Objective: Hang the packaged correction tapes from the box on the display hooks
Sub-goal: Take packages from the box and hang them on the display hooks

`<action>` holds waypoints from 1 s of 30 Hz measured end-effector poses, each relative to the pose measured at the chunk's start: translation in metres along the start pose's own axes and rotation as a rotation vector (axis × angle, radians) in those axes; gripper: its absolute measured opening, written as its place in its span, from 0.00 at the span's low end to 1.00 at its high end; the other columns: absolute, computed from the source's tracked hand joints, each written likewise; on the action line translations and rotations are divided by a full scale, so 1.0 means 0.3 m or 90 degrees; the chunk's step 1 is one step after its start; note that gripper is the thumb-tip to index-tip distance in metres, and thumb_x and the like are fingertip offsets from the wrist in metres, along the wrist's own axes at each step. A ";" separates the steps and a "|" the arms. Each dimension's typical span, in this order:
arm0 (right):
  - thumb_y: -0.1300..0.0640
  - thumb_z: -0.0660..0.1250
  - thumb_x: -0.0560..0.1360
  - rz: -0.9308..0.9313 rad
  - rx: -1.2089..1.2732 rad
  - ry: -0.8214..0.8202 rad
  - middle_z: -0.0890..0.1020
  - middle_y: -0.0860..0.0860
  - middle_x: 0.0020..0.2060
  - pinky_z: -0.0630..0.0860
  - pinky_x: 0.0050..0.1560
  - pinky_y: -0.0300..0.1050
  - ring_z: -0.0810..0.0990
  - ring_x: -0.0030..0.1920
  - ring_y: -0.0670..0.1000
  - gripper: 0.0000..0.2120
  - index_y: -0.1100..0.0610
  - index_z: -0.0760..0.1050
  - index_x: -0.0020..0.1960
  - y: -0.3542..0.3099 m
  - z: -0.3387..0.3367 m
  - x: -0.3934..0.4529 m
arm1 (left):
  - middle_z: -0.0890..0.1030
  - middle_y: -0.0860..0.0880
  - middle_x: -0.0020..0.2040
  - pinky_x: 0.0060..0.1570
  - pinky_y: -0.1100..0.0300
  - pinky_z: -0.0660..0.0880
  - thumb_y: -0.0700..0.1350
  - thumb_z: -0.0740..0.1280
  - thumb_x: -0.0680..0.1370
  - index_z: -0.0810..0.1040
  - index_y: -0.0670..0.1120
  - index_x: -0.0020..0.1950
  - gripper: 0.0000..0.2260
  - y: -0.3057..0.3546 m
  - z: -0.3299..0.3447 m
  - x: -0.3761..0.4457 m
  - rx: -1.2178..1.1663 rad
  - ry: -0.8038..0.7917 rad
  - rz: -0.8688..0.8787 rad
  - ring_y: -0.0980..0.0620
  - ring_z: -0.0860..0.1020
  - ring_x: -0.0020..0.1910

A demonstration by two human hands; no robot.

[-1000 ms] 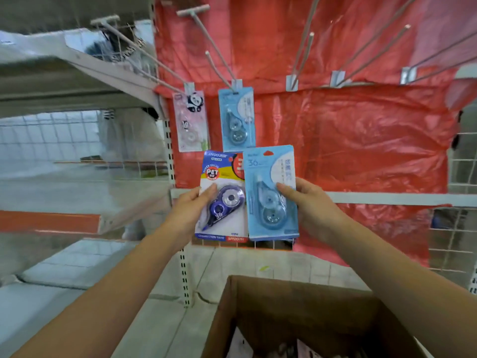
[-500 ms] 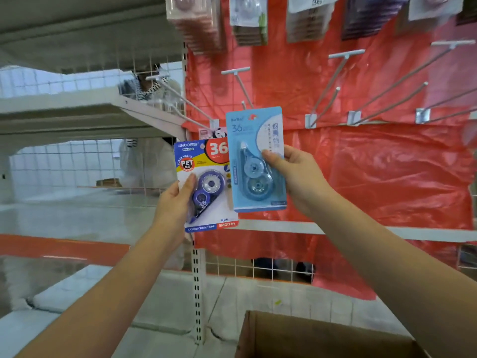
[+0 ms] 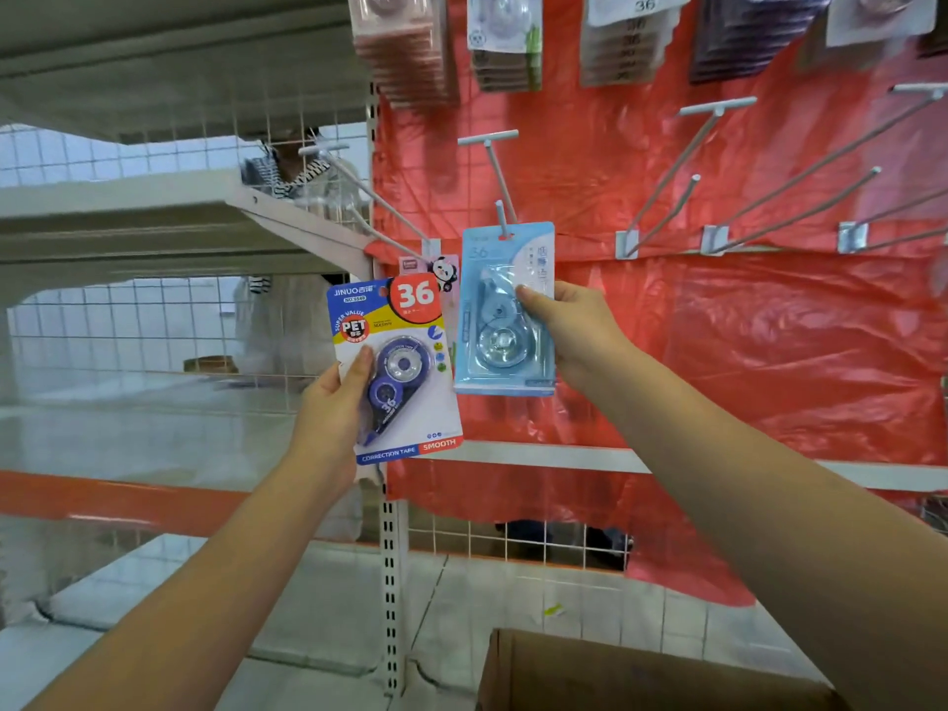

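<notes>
Upright, light-blue pack (image 3: 505,320) on hook (image 3: 500,195)

A wire grid panel (image 3: 513,161) draped in red plastic sheeting (image 3: 769,341) carried rows of metal display hooks (image 3: 662,197). Stacks of packaged tapes (image 3: 505,38) hung along the top row. A pale blue package (image 3: 505,279) sat threaded on one lower hook (image 3: 500,182), a panda-printed package (image 3: 445,272) just beside it.

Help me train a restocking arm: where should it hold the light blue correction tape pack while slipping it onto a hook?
Grip the light blue pack at its right edge, about mid-height, as the right hand does, coming from the right. The card is flat and upright, and its hang hole at the top must stay free for the hook. The multicoloured pack crowds its left side.
</notes>
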State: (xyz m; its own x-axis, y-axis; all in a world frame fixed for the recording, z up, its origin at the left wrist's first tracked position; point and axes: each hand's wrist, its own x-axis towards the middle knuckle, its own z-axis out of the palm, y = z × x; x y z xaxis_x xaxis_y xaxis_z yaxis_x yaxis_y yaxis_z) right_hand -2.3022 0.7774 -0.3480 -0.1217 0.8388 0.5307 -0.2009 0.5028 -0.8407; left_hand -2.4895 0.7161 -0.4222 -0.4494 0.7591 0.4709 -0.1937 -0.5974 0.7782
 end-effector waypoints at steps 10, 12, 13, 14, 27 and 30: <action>0.52 0.71 0.73 0.072 -0.191 0.146 0.83 0.59 0.51 0.78 0.56 0.55 0.82 0.52 0.58 0.17 0.63 0.79 0.55 0.107 -0.023 0.230 | 0.84 0.52 0.40 0.39 0.57 0.79 0.49 0.63 0.79 0.77 0.49 0.47 0.06 -0.065 0.000 0.035 0.013 -0.003 -0.027 0.54 0.82 0.39; 0.52 0.71 0.73 0.083 -0.197 0.153 0.82 0.58 0.52 0.79 0.55 0.53 0.82 0.51 0.57 0.18 0.64 0.79 0.57 0.124 -0.030 0.266 | 0.85 0.53 0.39 0.38 0.58 0.80 0.48 0.63 0.80 0.78 0.49 0.48 0.06 -0.082 0.015 0.056 0.017 -0.017 -0.032 0.55 0.83 0.37; 0.52 0.71 0.73 0.091 -0.201 0.152 0.82 0.58 0.52 0.79 0.54 0.51 0.82 0.51 0.57 0.18 0.63 0.79 0.57 0.132 -0.033 0.280 | 0.85 0.54 0.39 0.37 0.59 0.80 0.48 0.63 0.79 0.78 0.49 0.48 0.06 -0.088 0.023 0.069 0.026 -0.017 -0.036 0.56 0.83 0.37; 0.51 0.71 0.73 0.099 -0.207 0.149 0.82 0.57 0.52 0.79 0.53 0.49 0.82 0.51 0.56 0.19 0.63 0.78 0.57 0.140 -0.037 0.296 | 0.85 0.54 0.39 0.38 0.58 0.80 0.49 0.63 0.79 0.78 0.50 0.47 0.06 -0.092 0.030 0.084 0.035 -0.011 -0.042 0.56 0.83 0.37; 0.44 0.59 0.79 0.195 -0.435 0.135 0.80 0.60 0.52 0.71 0.48 0.45 0.77 0.53 0.59 0.23 0.63 0.76 0.58 0.142 -0.081 0.294 | 0.83 0.47 0.49 0.47 0.56 0.78 0.46 0.62 0.80 0.78 0.47 0.52 0.06 0.009 0.135 0.154 0.185 0.041 -0.193 0.54 0.81 0.42; 0.46 0.56 0.81 0.221 -0.586 0.110 0.77 0.65 0.58 0.69 0.57 0.49 0.75 0.61 0.63 0.24 0.66 0.72 0.62 0.106 -0.106 0.243 | 0.82 0.49 0.46 0.45 0.57 0.77 0.46 0.61 0.81 0.77 0.48 0.51 0.06 0.082 0.140 0.127 0.261 0.048 -0.230 0.55 0.80 0.41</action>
State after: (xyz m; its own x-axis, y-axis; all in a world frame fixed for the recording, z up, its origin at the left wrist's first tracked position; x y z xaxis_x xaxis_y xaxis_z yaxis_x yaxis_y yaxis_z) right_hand -2.2864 0.8611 -0.3394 0.1276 0.9521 0.2779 0.6589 0.1281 -0.7413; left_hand -2.4748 0.7412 -0.3676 -0.4809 0.8677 0.1254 0.0017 -0.1421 0.9899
